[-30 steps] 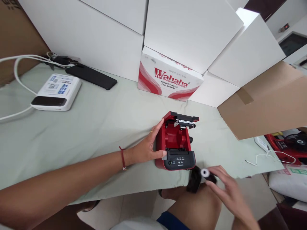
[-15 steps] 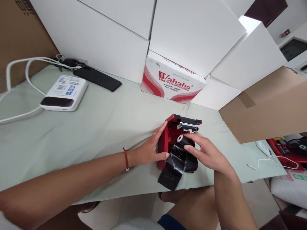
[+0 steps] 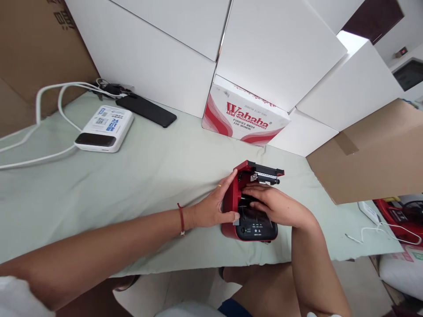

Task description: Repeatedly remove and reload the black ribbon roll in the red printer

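Note:
A small red and black printer [image 3: 256,231] sits near the table's front edge with its lid raised. My left hand [image 3: 214,207] clasps its left side, the thumb over the near rim and the fingers along the outer wall. Inside the open bay lies a roll of glossy black film [image 3: 245,200], mostly covered by my right hand [image 3: 274,202]. My right fingers lie along the roll's far side and the thumb is on its near side. The printer's front panel shows small buttons and white markings.
A Wahaha water box [image 3: 246,114] stands behind against white boxes [image 3: 158,57]. On the left lie a white device [image 3: 105,130], a black phone-like slab [image 3: 148,110] and white cables [image 3: 49,88]. A cardboard box [image 3: 366,154] bounds the right.
My right hand has pushed the film roll down and left into the printer's bay. The film strip that hung over the front is gone from there, baring the panel. The view shifted slightly.

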{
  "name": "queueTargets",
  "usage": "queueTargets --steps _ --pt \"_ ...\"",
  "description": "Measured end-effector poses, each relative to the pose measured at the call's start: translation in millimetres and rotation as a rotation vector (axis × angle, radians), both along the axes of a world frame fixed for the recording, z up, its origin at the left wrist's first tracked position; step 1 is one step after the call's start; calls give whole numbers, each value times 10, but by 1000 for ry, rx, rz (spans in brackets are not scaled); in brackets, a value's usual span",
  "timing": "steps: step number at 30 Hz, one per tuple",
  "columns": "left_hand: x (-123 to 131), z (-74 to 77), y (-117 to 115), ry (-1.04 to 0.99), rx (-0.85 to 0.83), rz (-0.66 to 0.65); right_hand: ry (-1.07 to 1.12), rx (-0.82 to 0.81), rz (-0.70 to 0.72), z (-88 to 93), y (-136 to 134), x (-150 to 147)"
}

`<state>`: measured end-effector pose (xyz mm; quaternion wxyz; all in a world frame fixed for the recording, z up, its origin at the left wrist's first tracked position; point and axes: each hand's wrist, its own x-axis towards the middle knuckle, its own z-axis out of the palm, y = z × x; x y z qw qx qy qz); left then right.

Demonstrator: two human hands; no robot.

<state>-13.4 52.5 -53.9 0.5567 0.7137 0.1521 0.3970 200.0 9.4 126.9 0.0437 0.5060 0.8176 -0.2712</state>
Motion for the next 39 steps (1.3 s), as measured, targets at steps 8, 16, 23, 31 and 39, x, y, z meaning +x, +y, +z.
queueTargets --steps 8,16,23,31,39 --pt "4 45 8 2 3 -1 337 26 129 -38 -357 318" --pt "-32 43 0 9 -26 -12 455 899 -406 -8 -451 238" --pt "-11 65 -7 -39 39 54 134 804 -342 -205 -207 89" --pt "-211 277 -63 -19 154 37 107 825 -298 -139 -706 6" --pt "-183 330 -114 -1 131 50 -92 721 -323 -141 -868 -147"
